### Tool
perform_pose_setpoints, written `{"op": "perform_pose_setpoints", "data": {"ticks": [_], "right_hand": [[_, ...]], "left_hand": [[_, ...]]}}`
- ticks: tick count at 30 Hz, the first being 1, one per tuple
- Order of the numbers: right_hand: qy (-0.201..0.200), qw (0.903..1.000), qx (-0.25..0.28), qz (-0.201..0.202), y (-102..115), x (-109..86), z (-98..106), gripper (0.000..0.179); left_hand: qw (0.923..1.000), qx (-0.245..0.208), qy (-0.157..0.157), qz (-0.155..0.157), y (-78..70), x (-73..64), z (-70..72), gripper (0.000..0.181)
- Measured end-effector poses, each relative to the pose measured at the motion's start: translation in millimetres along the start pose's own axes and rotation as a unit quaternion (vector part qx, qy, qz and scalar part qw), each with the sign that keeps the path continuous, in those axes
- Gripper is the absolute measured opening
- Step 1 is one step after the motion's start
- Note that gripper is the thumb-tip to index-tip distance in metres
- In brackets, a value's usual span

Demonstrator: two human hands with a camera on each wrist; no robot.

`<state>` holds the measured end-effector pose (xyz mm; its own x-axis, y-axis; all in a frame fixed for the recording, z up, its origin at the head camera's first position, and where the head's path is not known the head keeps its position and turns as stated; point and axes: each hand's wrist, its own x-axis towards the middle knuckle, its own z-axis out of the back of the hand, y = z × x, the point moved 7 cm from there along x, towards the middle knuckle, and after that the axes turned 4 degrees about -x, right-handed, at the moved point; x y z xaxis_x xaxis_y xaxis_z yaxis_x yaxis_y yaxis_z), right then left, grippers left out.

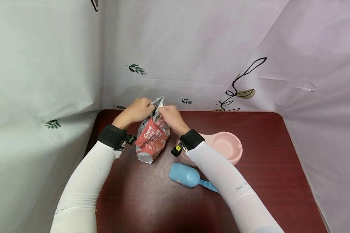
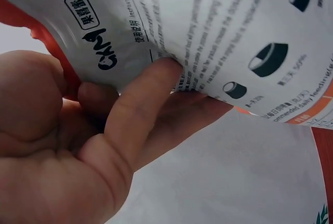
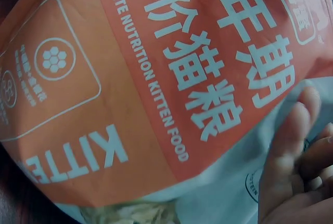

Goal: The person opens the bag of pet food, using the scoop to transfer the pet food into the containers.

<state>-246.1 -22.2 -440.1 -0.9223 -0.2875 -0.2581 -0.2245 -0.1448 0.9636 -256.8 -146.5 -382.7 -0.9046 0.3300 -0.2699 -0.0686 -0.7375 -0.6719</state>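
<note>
One bag of kitten food, red-orange and silver, was tilted at the counter's far side, left of centre, base toward the person; contact with the counter was unclear. Left hand: grip pinching the bag's top edge. Right hand: grip pinching the same edge, just beside. Work judged at an early stage: top in hand, whether unsealed could not be told; scooping appeared undone. One blue scoop, unheld, near a pink double bowl, partly behind the right arm. One dark red counter. One leaf-printed cloth, behind.
</note>
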Motion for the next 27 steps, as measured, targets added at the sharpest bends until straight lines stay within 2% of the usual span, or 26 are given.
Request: {"op": "perform_pose_setpoints", "data": {"ticks": [8, 14, 19, 24, 27], "right_hand": [[-0.006, 0.9984, -0.044, 0.036, 2.1, -6.2, 12.8, 0.028], [0.002, 0.9928, -0.104, 0.059, 3.6, -8.8, 21.7, 0.033], [0.005, 0.9908, -0.123, 0.057, 5.2, -11.1, 31.3, 0.034], [0.008, 0.9834, -0.175, 0.047, 7.7, -12.7, 33.6, 0.032], [0.029, 0.9816, -0.186, 0.032, 8.5, -14.2, 29.9, 0.035]], "left_hand": [[0.9997, -0.02, 0.003, 0.01, 3.2, -1.4, 0.6, 0.032], [0.999, -0.043, 0.002, 0.01, 9.8, -1.1, 3.7, 0.032], [0.9979, -0.064, 0.0, 0.011, 12.3, -4.0, 6.4, 0.033], [0.9984, -0.046, -0.026, 0.02, 6.2, -8.0, 7.9, 0.033], [0.999, -0.018, -0.022, 0.036, 0.0, -11.3, 5.4, 0.035]]}}
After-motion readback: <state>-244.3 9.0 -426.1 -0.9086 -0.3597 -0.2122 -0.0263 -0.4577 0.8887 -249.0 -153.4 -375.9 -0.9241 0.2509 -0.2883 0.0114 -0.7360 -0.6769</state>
